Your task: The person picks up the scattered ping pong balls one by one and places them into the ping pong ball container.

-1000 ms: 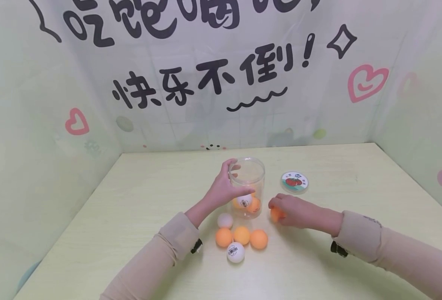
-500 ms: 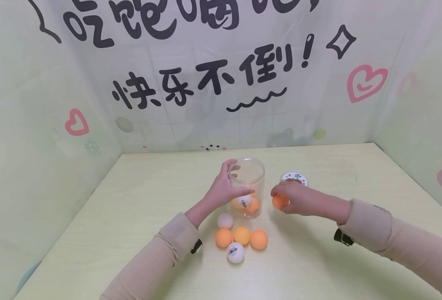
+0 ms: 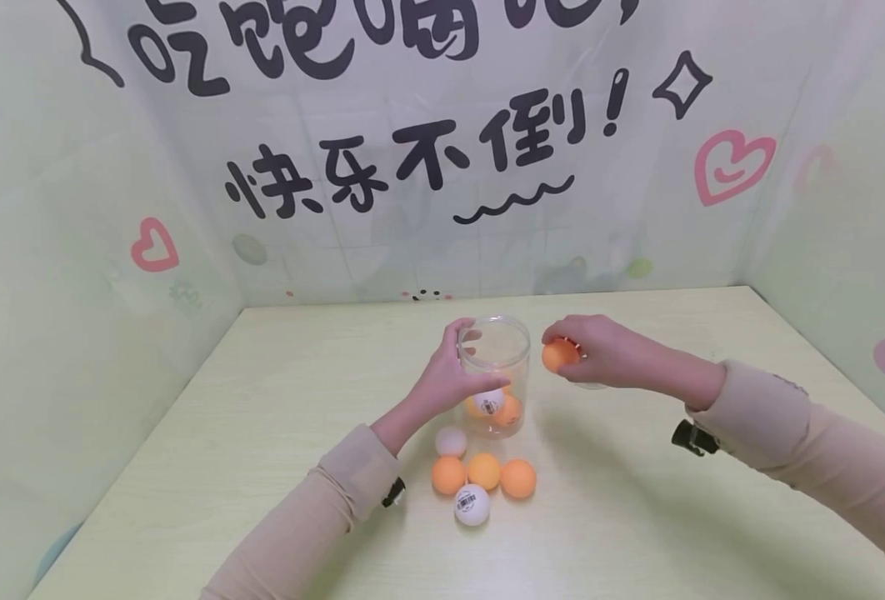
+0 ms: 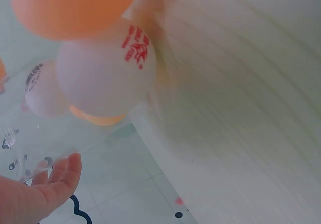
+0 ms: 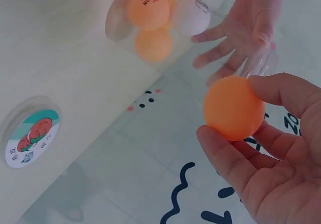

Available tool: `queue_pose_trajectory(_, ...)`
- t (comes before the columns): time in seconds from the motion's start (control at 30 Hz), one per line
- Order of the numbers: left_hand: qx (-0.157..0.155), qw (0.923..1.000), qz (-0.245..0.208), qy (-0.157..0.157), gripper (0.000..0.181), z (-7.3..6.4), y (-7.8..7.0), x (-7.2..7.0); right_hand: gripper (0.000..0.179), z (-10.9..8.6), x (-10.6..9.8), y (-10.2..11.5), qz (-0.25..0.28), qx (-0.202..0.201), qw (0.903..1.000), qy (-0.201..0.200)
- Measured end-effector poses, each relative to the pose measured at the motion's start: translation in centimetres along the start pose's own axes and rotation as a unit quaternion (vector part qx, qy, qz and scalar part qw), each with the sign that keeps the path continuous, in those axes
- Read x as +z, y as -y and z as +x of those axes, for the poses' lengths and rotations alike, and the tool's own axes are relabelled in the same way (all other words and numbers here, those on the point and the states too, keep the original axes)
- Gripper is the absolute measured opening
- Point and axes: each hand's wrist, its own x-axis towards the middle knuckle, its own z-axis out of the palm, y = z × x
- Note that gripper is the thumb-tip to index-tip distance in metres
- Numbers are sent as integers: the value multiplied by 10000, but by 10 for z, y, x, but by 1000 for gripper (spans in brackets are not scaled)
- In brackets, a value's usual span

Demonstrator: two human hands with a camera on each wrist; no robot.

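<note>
A clear plastic jar (image 3: 513, 367) stands upright on the table, with orange balls (image 5: 149, 12) and a white ball (image 3: 489, 402) in its lower part. My left hand (image 3: 448, 379) grips the jar from its left side, thumb across the front and fingers behind. Just right of the jar's rim, raised above the table, my right hand (image 3: 607, 348) pinches an orange ping-pong ball (image 5: 233, 108) between thumb and fingers. In the head view this hand covers most of the round lid (image 5: 33, 137), which has a strawberry picture.
Several loose balls lie in front of the jar: a white ball (image 3: 472, 505) with a printed mark, another white ball (image 3: 451, 442), and orange balls (image 3: 518, 479). A printed cloth backdrop (image 3: 382, 242) rises behind the table (image 3: 277, 433).
My right hand has lifted the orange ball off the table and moved it up and away, to the height of the jar's rim. The left hand and jar have stayed put.
</note>
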Motion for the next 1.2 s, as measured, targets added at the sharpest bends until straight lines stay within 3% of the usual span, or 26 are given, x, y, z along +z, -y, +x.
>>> queue_pose_trajectory(0.37,4,10000,-51,26,93,0,1,0,26,15,-16,11,-27,36,10000,-18)
queue_pose_trajectory(0.77,3,10000,-34,27,91,0,-1,-1,28,29,-16,22,-243,-385,9988,-181)
queue_pose_trajectory(1.2,30,10000,-14,62,93,-1,-1,-1,29,41,-9,26,-320,-759,9965,114)
